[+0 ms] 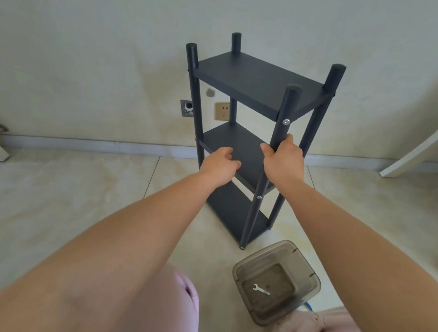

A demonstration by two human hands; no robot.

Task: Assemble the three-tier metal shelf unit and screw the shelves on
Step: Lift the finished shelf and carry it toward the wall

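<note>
A dark three-tier metal shelf unit (256, 81) stands upright on the tiled floor near the wall, with four round posts and three flat shelves. Silver screw heads show on its front post (285, 122). My right hand (283, 160) grips that front post just below the top shelf. My left hand (222, 164) reaches over the front edge of the middle shelf (230, 138) with fingers loosely curled; whether it touches the shelf I cannot tell.
A clear plastic container (277, 281) with a small silver wrench (261, 289) inside sits on the floor by my right knee. Wall sockets (221, 111) are behind the shelf. A white furniture piece (419, 150) leans at the right.
</note>
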